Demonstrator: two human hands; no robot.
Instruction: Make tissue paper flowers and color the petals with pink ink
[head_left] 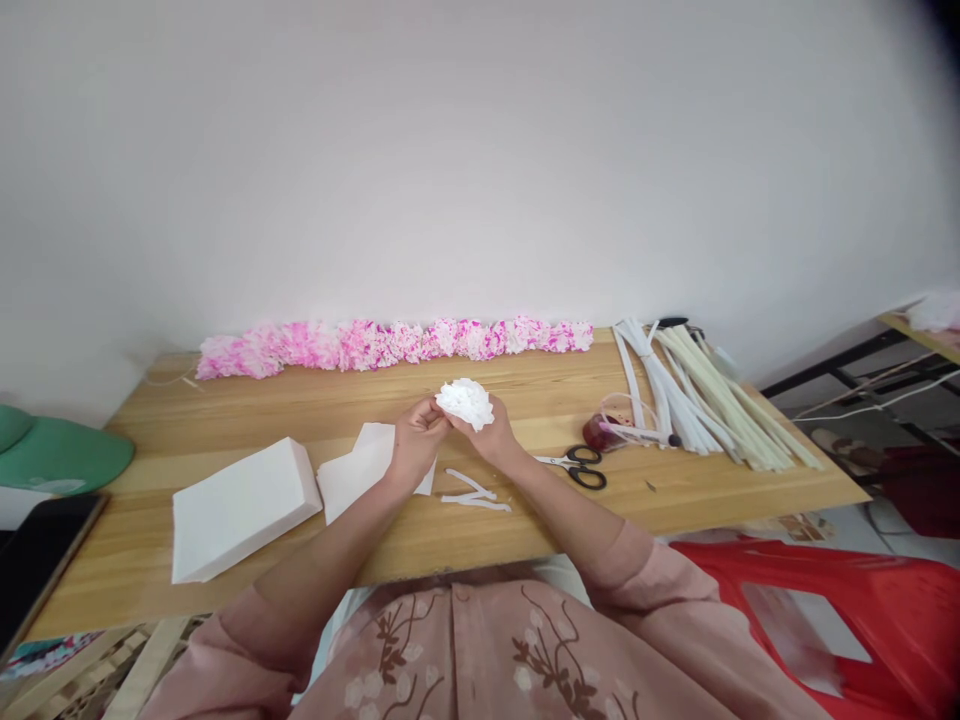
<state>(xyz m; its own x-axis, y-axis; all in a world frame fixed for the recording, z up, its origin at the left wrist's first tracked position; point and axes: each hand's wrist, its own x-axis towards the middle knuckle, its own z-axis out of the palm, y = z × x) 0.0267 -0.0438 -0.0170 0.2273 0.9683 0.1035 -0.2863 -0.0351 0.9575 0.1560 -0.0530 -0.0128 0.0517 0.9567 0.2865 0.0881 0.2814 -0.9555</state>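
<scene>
Between my two hands, above the middle of the table, is a white paper flower with ruffled petals facing up. My left hand pinches it at its lower left edge. Fingers of my right hand are wrapped round its right side and underside, partly hidden by the petals. Below my hands lie a few thin white strips on the wood. Loose white paper sheets rest partly beneath my left forearm. Scissors with black handles lie just right of my right wrist.
A thick stack of white paper sits at the left, near a dark phone and a green cap. Pink-and-white paper flowers line the wall. Bundled strips and a dark red jar stand right, above a red stool.
</scene>
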